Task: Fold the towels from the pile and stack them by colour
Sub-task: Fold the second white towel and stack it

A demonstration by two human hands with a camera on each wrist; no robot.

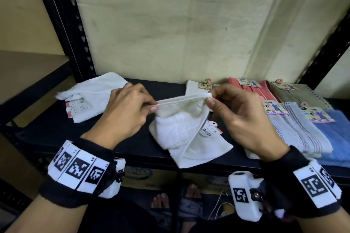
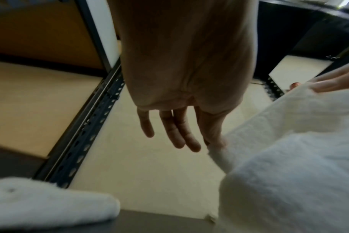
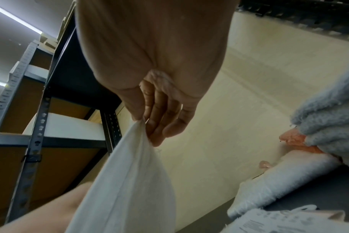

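Observation:
A white towel (image 1: pixel 181 130) hangs over the middle of the dark shelf (image 1: pixel 132 143), its top hem stretched level between both hands. My left hand (image 1: pixel 151 107) pinches the hem's left corner with thumb and forefinger; in the left wrist view the other fingers (image 2: pixel 181 134) hang straight beside the cloth (image 2: pixel 289 157). At the right corner my right hand (image 1: pixel 209 98) pinches the hem, and the right wrist view shows the white towel (image 3: pixel 130 181) gathered under its fingertips (image 3: pixel 149 127). The towel's lower part sags onto the shelf with its paper tag (image 1: pixel 210 128) showing.
A folded white towel (image 1: pixel 94 98) lies at the shelf's left. At the right lie red (image 1: pixel 251 89), olive (image 1: pixel 299 94), grey striped (image 1: pixel 295 130) and blue (image 1: pixel 335 134) towels, and another white one (image 1: pixel 195 87) at the back. Black uprights (image 1: pixel 62 21) frame the shelf against the wall.

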